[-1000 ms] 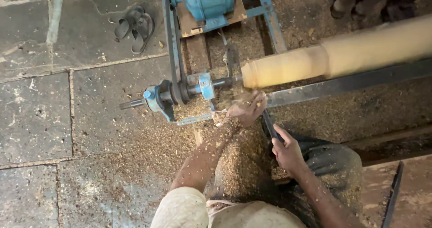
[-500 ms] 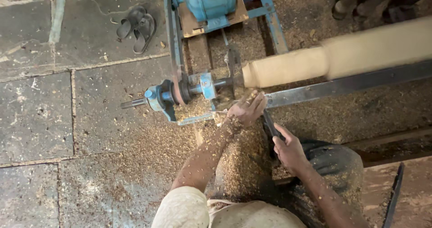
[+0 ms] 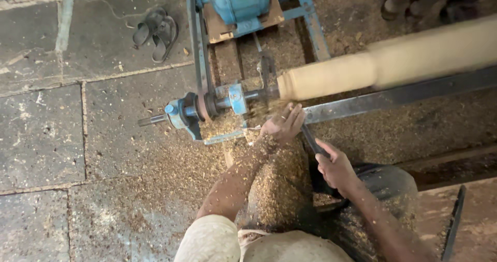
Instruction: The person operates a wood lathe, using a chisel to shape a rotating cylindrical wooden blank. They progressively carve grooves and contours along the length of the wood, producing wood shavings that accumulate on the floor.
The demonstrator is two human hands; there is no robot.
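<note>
R hand (image 3: pixel 335 166): near me at 5 o'clock; my grip is wrapped tight round the dark tool handle (image 3: pixel 312 140).
L hand (image 3: pixel 282 125): at 12 o'clock from the R, fingers pressed together on the tool's front end, by the steel rest bar (image 3: pixel 404 94); coated w/ shavings.
Workpiece: pale wooden cylinder (image 3: pixel 362 70), blurred, just beyond L hand, running off to 2 o'clock.
Lathe: blue spindle head (image 3: pixel 207 107) at 10 o'clock of L hand.
Floor: stone slabs (image 3: pixel 41 132), sawdust strewn.
Far: blue motor (image 3: pixel 238 1) at 12; black sandals (image 3: pixel 155 32) at 11.

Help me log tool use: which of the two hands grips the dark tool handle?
The right hand grips it; the left hand rests by the steel rest bar.
</note>
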